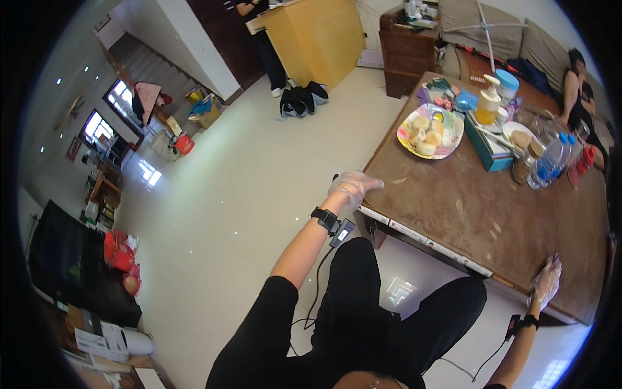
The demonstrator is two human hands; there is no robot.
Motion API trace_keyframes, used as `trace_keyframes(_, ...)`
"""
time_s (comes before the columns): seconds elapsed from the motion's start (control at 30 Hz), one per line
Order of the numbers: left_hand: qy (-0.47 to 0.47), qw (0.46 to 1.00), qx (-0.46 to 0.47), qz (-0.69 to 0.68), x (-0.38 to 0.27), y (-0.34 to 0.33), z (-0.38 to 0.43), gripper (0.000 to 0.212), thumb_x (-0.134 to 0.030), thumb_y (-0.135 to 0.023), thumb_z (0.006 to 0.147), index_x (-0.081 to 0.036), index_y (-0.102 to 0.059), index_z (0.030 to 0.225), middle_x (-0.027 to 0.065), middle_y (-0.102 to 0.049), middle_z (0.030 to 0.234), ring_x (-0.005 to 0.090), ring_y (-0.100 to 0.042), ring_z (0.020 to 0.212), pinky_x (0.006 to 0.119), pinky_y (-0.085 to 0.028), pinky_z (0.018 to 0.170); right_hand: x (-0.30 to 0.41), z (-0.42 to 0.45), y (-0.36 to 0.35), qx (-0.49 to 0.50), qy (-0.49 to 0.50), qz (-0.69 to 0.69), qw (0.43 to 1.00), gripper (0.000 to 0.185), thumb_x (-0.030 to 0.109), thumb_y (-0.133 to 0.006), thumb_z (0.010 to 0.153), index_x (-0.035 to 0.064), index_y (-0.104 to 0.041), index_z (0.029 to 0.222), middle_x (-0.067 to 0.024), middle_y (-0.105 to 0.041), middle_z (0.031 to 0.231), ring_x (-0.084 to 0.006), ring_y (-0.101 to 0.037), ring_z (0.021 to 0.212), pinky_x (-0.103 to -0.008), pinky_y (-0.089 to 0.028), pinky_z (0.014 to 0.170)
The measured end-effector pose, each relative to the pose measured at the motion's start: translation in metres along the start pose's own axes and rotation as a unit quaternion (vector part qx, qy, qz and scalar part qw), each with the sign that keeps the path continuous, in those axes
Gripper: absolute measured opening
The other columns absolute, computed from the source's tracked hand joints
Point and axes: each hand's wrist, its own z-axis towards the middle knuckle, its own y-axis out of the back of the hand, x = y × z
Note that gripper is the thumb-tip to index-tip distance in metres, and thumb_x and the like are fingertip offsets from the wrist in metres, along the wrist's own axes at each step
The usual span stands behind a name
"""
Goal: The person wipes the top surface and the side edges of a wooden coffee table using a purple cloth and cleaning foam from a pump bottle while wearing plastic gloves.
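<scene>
My left hand [354,187], in a clear plastic glove, grips the near left corner of a brown wooden table [437,209], its fingertips reaching over the top. Far to the right, my gloved right hand [546,282] rests at the near edge; whether its fingers close on anything is too small to tell. Beyond my left hand stands a patterned plate [407,147] holding several pale buns [427,136]. Beside it lie a teal box [495,163], a pump bottle [487,104] of yellow liquid, a lidded jar [527,160] and water bottles [549,160].
One person [576,97] sits on the sofa [486,29] behind the table; another [272,58] stands by a yellow wooden counter [311,39]. A black bag [303,99] lies on the tiled floor [233,194]. Cables [316,291] hang from both wrist devices. A television [73,262] stands left.
</scene>
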Motion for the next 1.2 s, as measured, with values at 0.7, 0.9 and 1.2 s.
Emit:
trace_keyframes(0.7,0.3,0.593,-0.044,-0.746,-0.011,0.051,0.009,0.018,-0.011,-0.073,0.088,-0.013,-0.059,0.099,-0.0026,-0.051,0.071,0.0074,-0.034,0.05,0.022,-0.026,0.044,0.02,-0.01,0.011,-0.016,0.002,0.022,1.0,0.044,0.037,-0.047,0.102,0.0032,-0.058,0.127,-0.0206,-0.063,0.124,-0.0405,-0.059,0.113,-0.0489,-0.046,0.09)
trace_keyframes(0.9,0.27,0.583,-0.015,-0.767,-0.011,0.059,0.012,0.019,-0.016,-0.077,0.086,-0.012,-0.061,0.097,-0.005,-0.043,0.064,0.0055,-0.032,0.048,0.022,-0.022,0.041,0.024,-0.014,0.017,0.01,-0.009,0.031,0.999,0.045,0.035,-0.044,0.102,0.0025,-0.056,0.131,-0.0186,-0.059,0.132,-0.0369,-0.056,0.12,-0.0455,-0.044,0.098)
trace_keyframes(1.2,0.24,0.59,0.026,-0.771,0.011,0.031,0.001,0.028,-0.029,-0.08,0.082,-0.016,-0.065,0.101,-0.008,-0.041,0.059,0.0055,-0.034,0.045,0.023,-0.025,0.04,0.039,-0.02,0.025,0.001,-0.003,-0.035,0.999,0.042,0.039,-0.044,0.101,0.005,-0.06,0.121,-0.0197,-0.062,0.125,-0.0394,-0.059,0.112,-0.0475,-0.046,0.093)
